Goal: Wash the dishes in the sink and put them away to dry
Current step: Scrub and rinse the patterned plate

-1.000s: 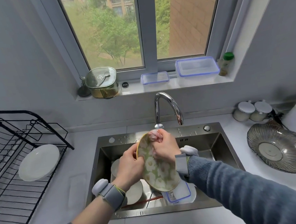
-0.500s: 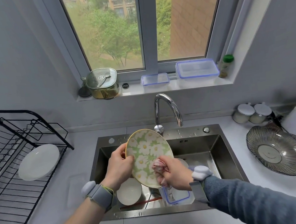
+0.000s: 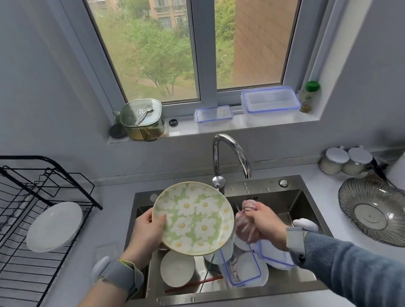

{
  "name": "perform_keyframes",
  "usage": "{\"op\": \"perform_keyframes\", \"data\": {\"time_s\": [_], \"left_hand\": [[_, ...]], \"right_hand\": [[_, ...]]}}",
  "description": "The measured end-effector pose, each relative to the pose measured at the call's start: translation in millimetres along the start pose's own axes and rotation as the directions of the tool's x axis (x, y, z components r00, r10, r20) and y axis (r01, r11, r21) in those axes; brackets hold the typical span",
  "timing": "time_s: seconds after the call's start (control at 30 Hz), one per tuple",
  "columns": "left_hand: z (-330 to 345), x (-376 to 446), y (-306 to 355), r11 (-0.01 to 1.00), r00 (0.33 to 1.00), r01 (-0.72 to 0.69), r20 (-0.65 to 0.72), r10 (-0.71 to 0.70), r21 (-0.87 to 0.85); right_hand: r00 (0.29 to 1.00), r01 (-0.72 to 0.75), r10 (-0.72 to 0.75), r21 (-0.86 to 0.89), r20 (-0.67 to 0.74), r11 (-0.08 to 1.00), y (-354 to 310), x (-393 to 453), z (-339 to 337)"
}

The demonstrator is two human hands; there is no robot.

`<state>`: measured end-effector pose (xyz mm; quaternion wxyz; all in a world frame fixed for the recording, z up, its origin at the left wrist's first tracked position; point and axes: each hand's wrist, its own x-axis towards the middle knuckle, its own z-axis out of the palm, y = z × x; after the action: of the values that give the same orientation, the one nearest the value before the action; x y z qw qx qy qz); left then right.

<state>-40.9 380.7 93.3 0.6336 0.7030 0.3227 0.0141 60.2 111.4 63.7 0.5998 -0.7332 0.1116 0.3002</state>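
Below, sink (image 3: pixel 309 207) holding bowls, lidded boxes, left hand (image 3: pixel 145 234) fingers gripping floral plate (image 3: pixel 193 218), right hand (image 3: pixel 263 222) clenching cloth (image 3: pixel 245 224)

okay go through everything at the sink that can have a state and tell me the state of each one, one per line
Floral plate: held tilted over the sink by the left hand.
Pink cloth: bunched in the right hand, off the plate.
Faucet: no water visible.
White plate: standing in the drying rack.
Window containers: lidded.
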Motion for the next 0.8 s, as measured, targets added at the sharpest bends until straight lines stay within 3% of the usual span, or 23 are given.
{"op": "perform_keyframes", "data": {"time_s": [0.13,0.23,0.3,0.37,0.43,0.5,0.57,0.6,0.67,0.7,0.73,0.8], "left_hand": [[15,-11,-2,0.990,0.986,0.130,0.116,-0.122,-0.059],[21,-12,-7,0.974,0.964,0.222,0.160,-0.211,-0.049],[21,-11,-11,0.972,0.956,0.231,0.172,-0.236,0.049],[18,-11,-14,0.951,0.980,0.084,0.148,-0.133,0.297],[18,-20,-11,0.813,0.976,-0.198,0.186,0.113,0.547],[22,-27,-10,0.687,0.891,-0.447,0.351,0.287,0.574],[29,-36,-13,0.652,0.809,-0.539,0.543,0.225,0.533],[34,-39,-17,0.585,0.767,-0.593,0.610,0.201,0.553],[39,-36,-26,0.374,0.680,-0.730,0.659,0.321,0.571],[41,-33,-29,0.319,0.646,-0.763,0.652,0.398,0.562],[41,-31,-28,0.325,0.652,-0.757,0.621,0.435,0.567],[43,-27,-25,0.439,0.707,-0.707,0.536,0.461,0.554]], "right_hand": [[0.991,-0.096,0.056,0.353,0.123,0.931,2,-5,27],[0.953,-0.188,0.080,0.364,0.291,0.912,1,-13,30],[0.963,-0.159,0.076,0.319,0.257,0.934,0,-17,30],[0.985,-0.130,0.087,0.300,0.151,0.945,0,-16,31],[0.992,-0.120,0.106,0.248,0.070,0.961,5,-9,32],[0.994,-0.111,0.112,0.218,0.007,0.970,9,-5,37],[0.992,-0.113,0.123,0.273,-0.020,0.955,11,-1,41],[0.992,-0.111,0.124,0.301,-0.026,0.947,11,0,43],[0.992,-0.112,0.124,0.346,-0.010,0.931,9,2,45],[0.993,-0.111,0.115,0.367,0.012,0.923,7,1,45],[0.994,-0.106,0.104,0.376,0.027,0.920,6,2,45],[0.997,-0.078,0.078,0.381,0.015,0.921,2,2,47]]}}
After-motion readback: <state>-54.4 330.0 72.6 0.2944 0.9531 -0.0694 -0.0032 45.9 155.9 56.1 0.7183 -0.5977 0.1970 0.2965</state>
